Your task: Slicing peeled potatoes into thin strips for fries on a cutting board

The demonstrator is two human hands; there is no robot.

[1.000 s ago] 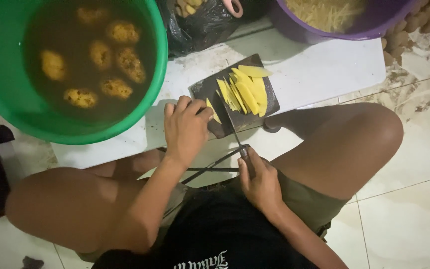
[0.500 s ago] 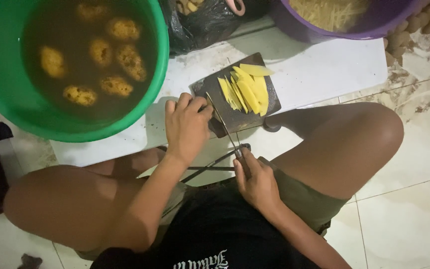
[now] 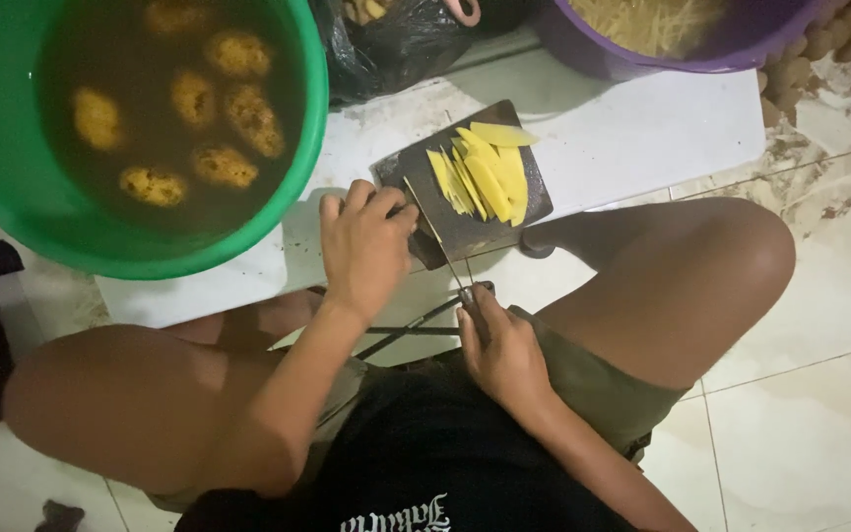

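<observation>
Two hands: both are working at a small dark cutting board (image 3: 475, 222) lying on a white sheet (image 3: 642, 128) on the tiled floor.
Left hand (image 3: 364, 246): it is resting at the board's left edge with fingers curled down; whether they are pressing a piece there I cannot tell.
Right hand (image 3: 502, 345): it is gripping the handle of a knife (image 3: 437, 239), fingers closed around it, the thin blade slanting up across the board's left part.
Potato slices (image 3: 485, 172): yellow strips are lying fanned on the board's upper half, just right of the blade.
Green tub (image 3: 12, 187): it is sitting at the sheet's left edge, holding peeled potatoes in brownish water.
Purple tub (image 3: 583, 49): it is standing at the sheet's far edge, holding pale shreds.
</observation>
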